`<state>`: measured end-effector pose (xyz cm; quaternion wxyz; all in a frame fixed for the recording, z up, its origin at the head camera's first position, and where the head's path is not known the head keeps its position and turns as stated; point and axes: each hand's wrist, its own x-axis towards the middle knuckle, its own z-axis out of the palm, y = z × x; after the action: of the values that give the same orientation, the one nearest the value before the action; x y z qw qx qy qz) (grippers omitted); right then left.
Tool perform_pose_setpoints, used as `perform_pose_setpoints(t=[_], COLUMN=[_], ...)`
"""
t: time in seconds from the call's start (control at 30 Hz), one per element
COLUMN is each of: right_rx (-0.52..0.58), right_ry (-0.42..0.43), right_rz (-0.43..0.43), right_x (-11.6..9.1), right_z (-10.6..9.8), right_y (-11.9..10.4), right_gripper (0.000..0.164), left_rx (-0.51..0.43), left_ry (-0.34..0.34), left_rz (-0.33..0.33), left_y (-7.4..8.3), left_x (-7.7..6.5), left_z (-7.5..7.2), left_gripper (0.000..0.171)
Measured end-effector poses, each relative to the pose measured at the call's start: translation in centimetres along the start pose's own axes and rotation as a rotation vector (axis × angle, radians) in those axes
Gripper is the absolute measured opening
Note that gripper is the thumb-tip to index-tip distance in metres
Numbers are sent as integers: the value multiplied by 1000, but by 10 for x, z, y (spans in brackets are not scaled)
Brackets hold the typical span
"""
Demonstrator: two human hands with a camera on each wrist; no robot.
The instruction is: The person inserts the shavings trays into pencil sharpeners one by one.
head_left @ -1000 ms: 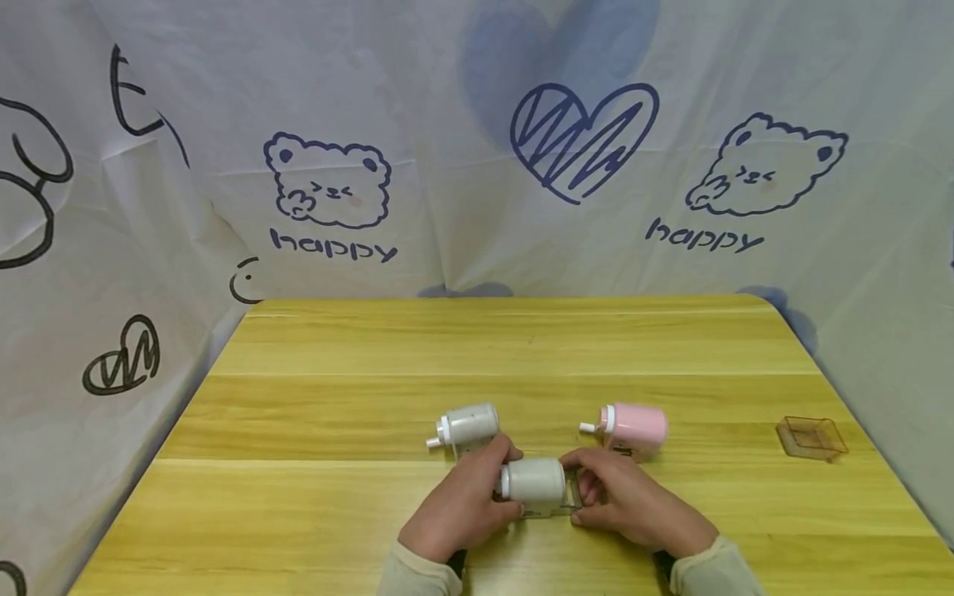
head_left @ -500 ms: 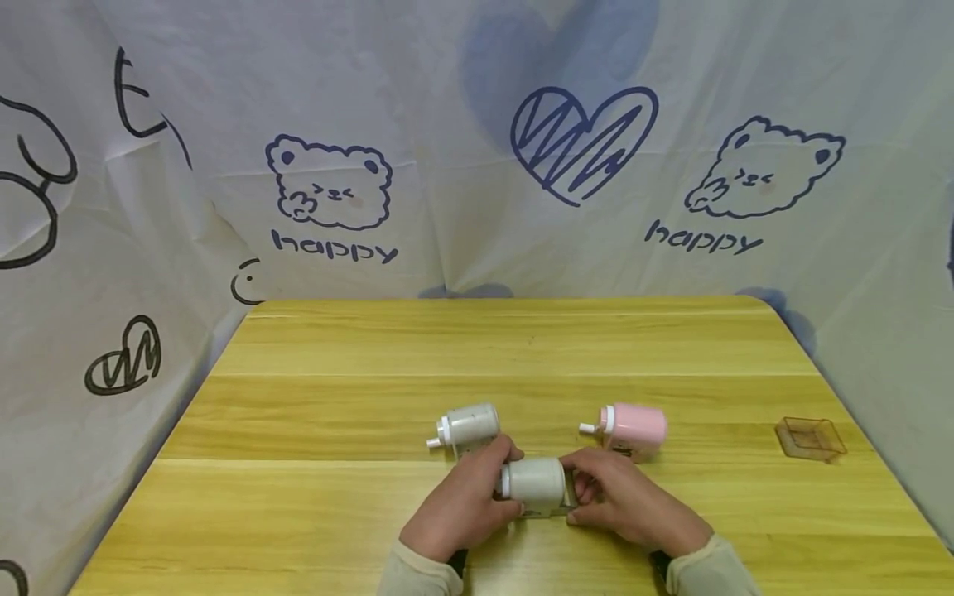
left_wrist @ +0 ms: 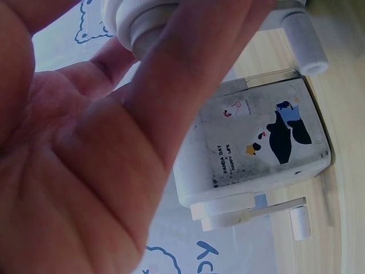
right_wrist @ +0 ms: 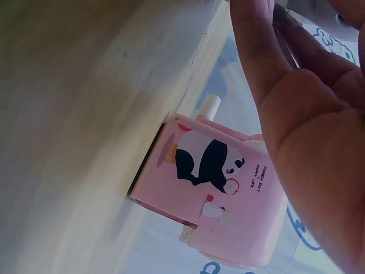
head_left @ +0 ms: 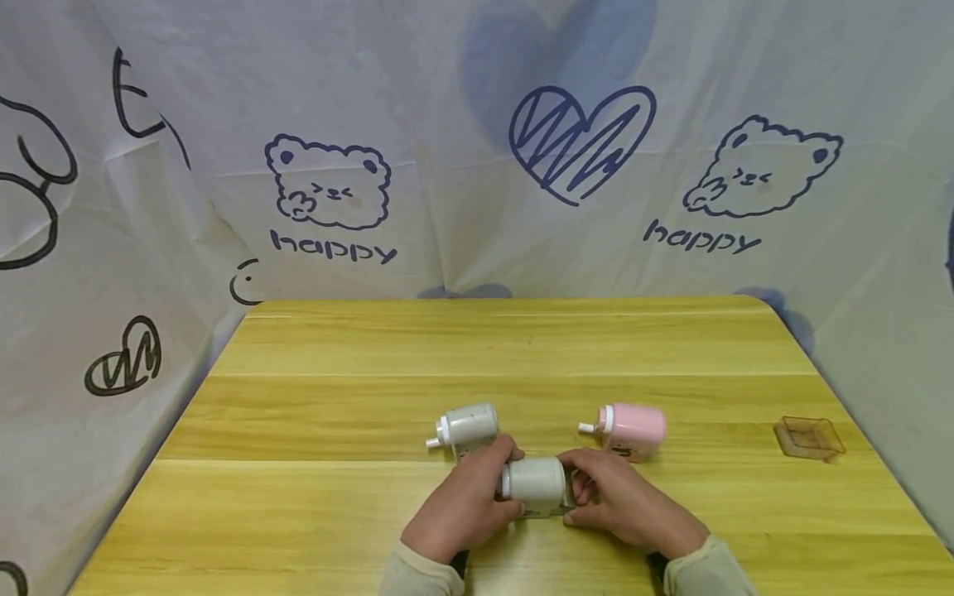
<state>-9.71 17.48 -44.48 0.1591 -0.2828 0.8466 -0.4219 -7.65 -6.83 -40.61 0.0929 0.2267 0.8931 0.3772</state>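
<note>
A grey-white crank pencil sharpener [head_left: 537, 482] is between my two hands near the front of the table. My left hand [head_left: 465, 501] grips its left end, fingers behind and thumb in front. With thumb and fingers, my right hand [head_left: 629, 501] pinches the clear shavings drawer [head_left: 570, 488] at the sharpener's right end; most of the drawer is hidden. Behind my left hand stands a second grey-white sharpener [left_wrist: 256, 137], with a panda print. A pink sharpener [right_wrist: 211, 182], also with a panda print, stands behind my right hand.
An amber see-through drawer [head_left: 810, 439] lies apart at the right side of the wooden table [head_left: 335, 348]. White cloth [head_left: 447, 124] with drawn bears and hearts hangs behind the table and along its sides.
My right hand has moved slightly left, sliding the clear drawer farther into the sharpener. My left hand and the other sharpeners stay in place.
</note>
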Motion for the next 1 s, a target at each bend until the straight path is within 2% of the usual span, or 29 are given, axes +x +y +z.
perform_pose_setpoints(t=[0.4,1.0], right_rx=[-31,-57], right_ry=[5,12], right_rz=[-10,-23], right_x=[1,5], right_z=[1,6], right_y=[0,-5], right_gripper=[56,56], left_rx=[6,45], left_ry=[-14,-7], left_rz=[-21,-8], left_y=[3,7], left_x=[0,0], left_z=[0,0], left_gripper=[39,41])
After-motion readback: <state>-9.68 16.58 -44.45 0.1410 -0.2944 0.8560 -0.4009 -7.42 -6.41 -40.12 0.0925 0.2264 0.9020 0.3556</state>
